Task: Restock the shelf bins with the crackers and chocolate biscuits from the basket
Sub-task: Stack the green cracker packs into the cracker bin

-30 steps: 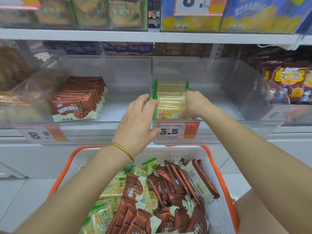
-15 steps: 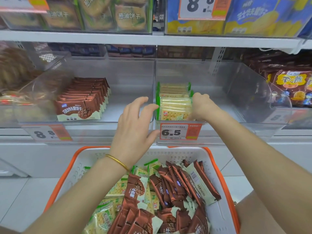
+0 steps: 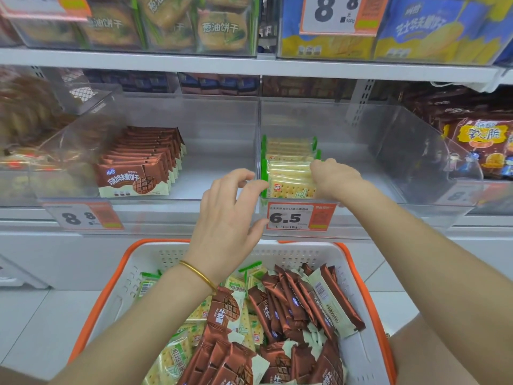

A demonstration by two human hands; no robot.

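A row of green-edged cracker packs (image 3: 288, 173) stands in the clear right bin (image 3: 388, 162). My right hand (image 3: 333, 177) is inside that bin against the right side of the row, its fingers bent onto the packs. Outside the bin's left front corner hovers my left hand (image 3: 230, 209), fingers spread and loosely bent, holding nothing. Brown chocolate biscuit packs (image 3: 138, 165) stand in a row in the clear left bin (image 3: 211, 151). Below, the white basket with an orange rim (image 3: 358, 354) holds several cracker packs (image 3: 177, 357) and chocolate biscuit packs (image 3: 294, 301).
Price tags 6.5 (image 3: 301, 217) and 8.8 (image 3: 83, 216) hang on the bin fronts. Brown snack bags (image 3: 480, 145) fill the bin further right, cookies (image 3: 25, 120) the one at left. A shelf above carries boxed crackers (image 3: 172, 20). White floor tiles lie around the basket.
The view has tilted a little, so the shelf sits lower in frame. My left hand has curled its fingers slightly and drawn back from the bin; my right hand stays on the crackers.
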